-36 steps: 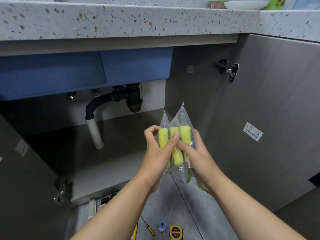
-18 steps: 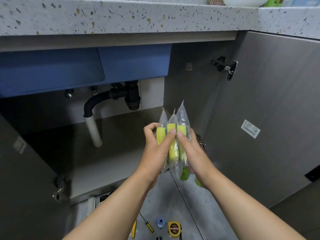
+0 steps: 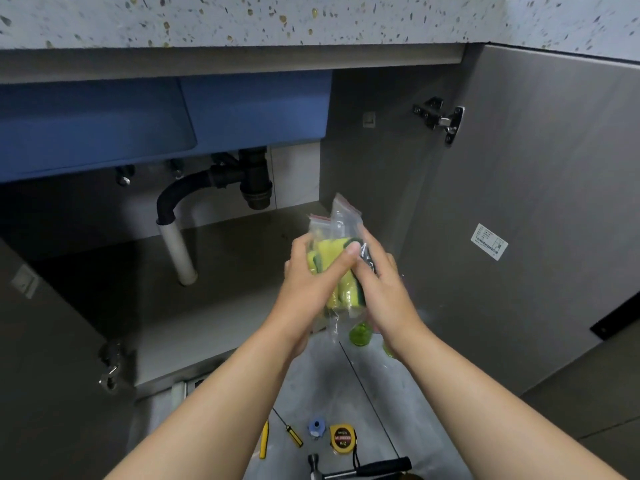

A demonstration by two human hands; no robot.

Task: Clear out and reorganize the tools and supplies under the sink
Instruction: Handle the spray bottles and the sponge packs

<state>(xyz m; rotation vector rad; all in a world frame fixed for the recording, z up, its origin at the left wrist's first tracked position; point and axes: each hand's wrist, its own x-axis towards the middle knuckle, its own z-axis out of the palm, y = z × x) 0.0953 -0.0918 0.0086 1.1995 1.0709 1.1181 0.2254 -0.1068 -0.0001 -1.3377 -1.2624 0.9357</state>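
The bagged sponges (image 3: 329,252), yellow with green backing in clear zip bags, are held upright between both hands in front of the open under-sink cabinet. The left hand (image 3: 308,285) grips them from the left, fingers curled behind and thumb laid across the front. The right hand (image 3: 384,289) clasps the right side, its thumb meeting the left one on the plastic.

Just below the hands, two green translucent objects (image 3: 360,332) sit on the floor near the right door (image 3: 536,202), which stands open and shows a hinge (image 3: 441,119) and a white label (image 3: 489,241). Beyond the hands lies the grey cabinet floor (image 3: 214,306). Up and to the left of them, a black drain pipe (image 3: 194,188) hangs under the blue sink basin (image 3: 138,123), beneath a speckled countertop (image 3: 277,19). Between the forearms, on the pale floor tile (image 3: 332,382), lie a screwdriver (image 3: 292,434), a tape measure (image 3: 343,439) and a hammer (image 3: 363,467).
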